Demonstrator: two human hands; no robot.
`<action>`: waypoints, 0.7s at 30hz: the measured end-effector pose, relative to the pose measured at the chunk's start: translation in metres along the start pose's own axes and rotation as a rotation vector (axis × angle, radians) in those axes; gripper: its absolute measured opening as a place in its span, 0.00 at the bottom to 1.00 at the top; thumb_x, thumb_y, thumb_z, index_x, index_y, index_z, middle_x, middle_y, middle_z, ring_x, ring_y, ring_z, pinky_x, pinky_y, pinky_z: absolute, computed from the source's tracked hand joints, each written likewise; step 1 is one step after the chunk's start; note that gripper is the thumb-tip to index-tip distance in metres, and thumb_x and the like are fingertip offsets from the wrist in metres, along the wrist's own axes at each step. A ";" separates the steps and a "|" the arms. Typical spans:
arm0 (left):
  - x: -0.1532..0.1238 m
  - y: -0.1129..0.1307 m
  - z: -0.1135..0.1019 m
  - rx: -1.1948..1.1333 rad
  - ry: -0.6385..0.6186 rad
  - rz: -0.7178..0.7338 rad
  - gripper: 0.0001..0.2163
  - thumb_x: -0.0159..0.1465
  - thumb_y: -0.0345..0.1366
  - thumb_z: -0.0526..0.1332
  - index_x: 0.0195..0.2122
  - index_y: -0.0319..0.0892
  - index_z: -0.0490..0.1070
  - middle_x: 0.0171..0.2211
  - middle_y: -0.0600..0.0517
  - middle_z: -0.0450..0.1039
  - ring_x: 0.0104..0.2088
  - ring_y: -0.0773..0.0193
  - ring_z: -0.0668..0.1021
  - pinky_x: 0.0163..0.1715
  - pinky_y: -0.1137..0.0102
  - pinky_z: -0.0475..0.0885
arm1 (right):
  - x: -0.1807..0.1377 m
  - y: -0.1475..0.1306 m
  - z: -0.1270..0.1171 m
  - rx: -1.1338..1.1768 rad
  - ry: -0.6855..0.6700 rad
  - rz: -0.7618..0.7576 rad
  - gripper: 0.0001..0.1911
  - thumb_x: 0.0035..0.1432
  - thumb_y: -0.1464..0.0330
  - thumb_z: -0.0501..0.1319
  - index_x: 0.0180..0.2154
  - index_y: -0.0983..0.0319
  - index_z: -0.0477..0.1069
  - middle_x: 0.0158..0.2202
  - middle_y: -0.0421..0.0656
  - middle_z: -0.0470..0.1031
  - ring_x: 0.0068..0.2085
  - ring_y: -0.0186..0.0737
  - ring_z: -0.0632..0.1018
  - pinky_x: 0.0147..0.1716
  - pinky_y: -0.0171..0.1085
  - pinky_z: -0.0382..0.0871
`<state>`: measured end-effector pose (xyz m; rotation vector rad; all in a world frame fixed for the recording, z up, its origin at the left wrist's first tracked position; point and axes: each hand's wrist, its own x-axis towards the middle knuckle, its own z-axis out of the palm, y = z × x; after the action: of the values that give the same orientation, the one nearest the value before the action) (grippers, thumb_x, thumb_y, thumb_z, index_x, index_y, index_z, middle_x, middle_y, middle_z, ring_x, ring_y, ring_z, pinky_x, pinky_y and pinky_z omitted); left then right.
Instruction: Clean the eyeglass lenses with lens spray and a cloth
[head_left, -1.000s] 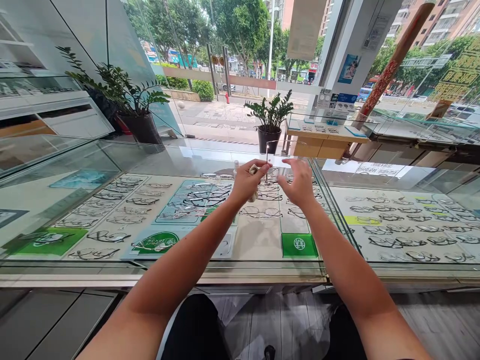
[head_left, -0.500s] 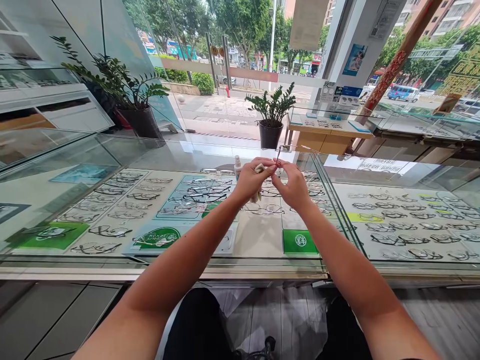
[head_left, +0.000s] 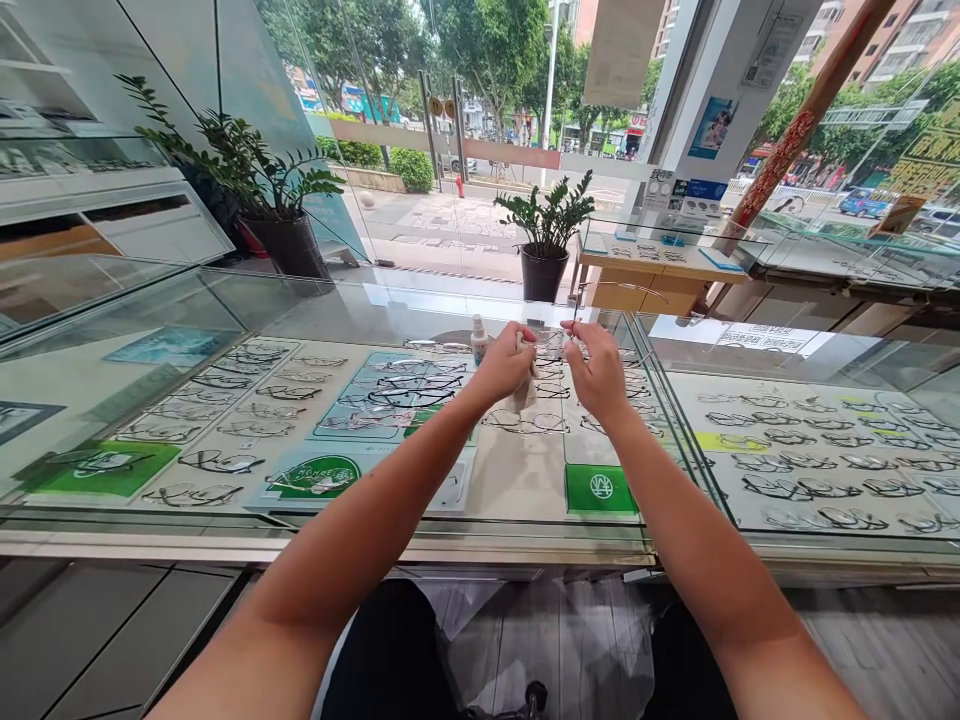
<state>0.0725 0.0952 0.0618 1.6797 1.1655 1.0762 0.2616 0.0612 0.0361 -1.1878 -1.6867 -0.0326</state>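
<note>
Both my arms reach out over a glass display counter (head_left: 315,320). My left hand (head_left: 504,366) is closed on a pale cleaning cloth (head_left: 523,392) that hangs down from the fingers. My right hand (head_left: 598,370) is closed in a pinch on a thin, nearly clear pair of glasses (head_left: 600,296), whose temples stick up and to the right above the hand. The two hands are close together, a little apart. A small white spray bottle (head_left: 478,339) stands on the glass just left of my left hand.
Under the glass lie several rows of spectacle frames (head_left: 390,390) on trays with green signs (head_left: 599,489). A second case (head_left: 825,440) adjoins on the right. Potted plants stand at the far left (head_left: 255,200) and centre (head_left: 545,235). Glass walls face a street.
The hands came together half a second ago, then drew slightly apart. The glasses turned in my right hand, temples now pointing up and right. The cloth hangs lower from my left hand.
</note>
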 end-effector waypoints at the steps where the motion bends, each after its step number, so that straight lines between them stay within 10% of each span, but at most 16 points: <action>1: 0.000 -0.003 0.000 0.078 0.006 0.058 0.05 0.68 0.28 0.61 0.43 0.45 0.72 0.38 0.50 0.74 0.37 0.57 0.78 0.41 0.62 0.75 | 0.000 0.000 0.000 -0.002 0.001 -0.001 0.21 0.76 0.63 0.55 0.59 0.59 0.81 0.55 0.52 0.85 0.56 0.59 0.81 0.62 0.58 0.74; 6: 0.000 -0.012 0.000 0.341 0.043 0.316 0.10 0.71 0.29 0.60 0.52 0.43 0.75 0.55 0.41 0.77 0.57 0.48 0.80 0.62 0.53 0.75 | -0.001 -0.002 0.001 -0.021 -0.010 0.002 0.20 0.76 0.63 0.55 0.59 0.58 0.81 0.56 0.52 0.85 0.56 0.59 0.80 0.61 0.58 0.73; 12: -0.001 -0.008 -0.006 0.446 0.276 0.486 0.11 0.71 0.31 0.61 0.54 0.44 0.72 0.56 0.40 0.76 0.60 0.45 0.77 0.64 0.50 0.73 | 0.000 -0.002 0.000 -0.014 0.016 0.012 0.20 0.76 0.64 0.55 0.58 0.58 0.81 0.56 0.52 0.85 0.56 0.58 0.79 0.61 0.57 0.73; 16: 0.006 -0.013 -0.020 0.522 0.539 0.319 0.24 0.68 0.34 0.65 0.65 0.44 0.67 0.66 0.33 0.72 0.68 0.33 0.70 0.68 0.41 0.65 | 0.000 0.000 -0.001 0.003 0.028 0.033 0.20 0.75 0.63 0.55 0.58 0.57 0.81 0.55 0.51 0.84 0.55 0.57 0.79 0.61 0.57 0.72; 21: 0.023 -0.034 -0.035 0.619 0.406 0.032 0.30 0.67 0.38 0.69 0.69 0.43 0.64 0.62 0.29 0.76 0.69 0.25 0.68 0.68 0.36 0.58 | 0.001 0.000 -0.001 0.063 0.059 0.039 0.19 0.75 0.63 0.55 0.55 0.57 0.81 0.54 0.51 0.85 0.54 0.57 0.79 0.61 0.58 0.72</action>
<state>0.0354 0.1307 0.0456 1.9918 1.8848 1.1860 0.2628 0.0615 0.0371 -1.1617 -1.6017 0.0094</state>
